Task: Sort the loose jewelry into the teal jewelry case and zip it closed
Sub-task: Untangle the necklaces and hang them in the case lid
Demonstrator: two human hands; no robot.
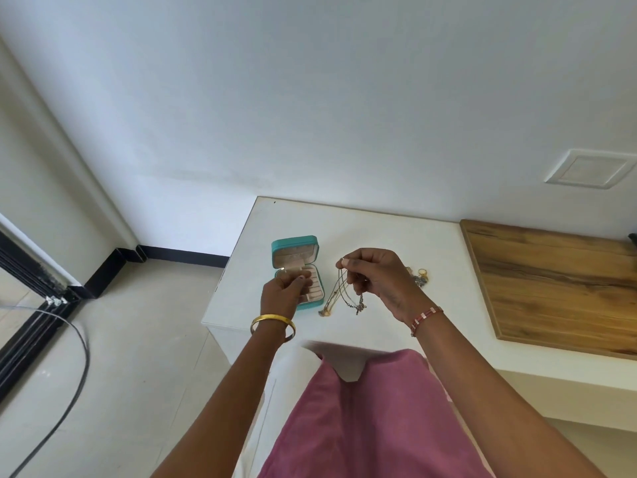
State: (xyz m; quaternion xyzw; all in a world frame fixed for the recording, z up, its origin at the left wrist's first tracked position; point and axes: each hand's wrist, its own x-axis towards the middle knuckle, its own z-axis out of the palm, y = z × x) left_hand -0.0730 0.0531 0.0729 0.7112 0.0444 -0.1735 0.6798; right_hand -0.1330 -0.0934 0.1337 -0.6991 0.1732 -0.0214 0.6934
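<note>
Teal jewelry case [297, 270] sits open on the white table [379, 236], lid propped up at the 12 o'clock side, beige ring rolls visible in the base. Left hand [286, 288] hovers over the case's 6 o'clock half, fingers curled in; whether it pinches something small is hard to tell at this size. Gold bangle [272, 326] on the left wrist. Right hand [375, 277] is at 3 o'clock of the case, thumb and forefinger pinching thin necklace chains [344, 291] near their top; chains hang down, pendants [358, 308] at or just above the table. Small pile of loose jewelry [418, 276], with a gold ring, lies on the table at 3 o'clock of the right hand, partly hidden by it. Red beaded bracelet [425, 319] on the right wrist. Wooden board [558, 288] on the surface at far 3 o'clock. Pink garment [362, 426] at 6 o'clock.
</note>
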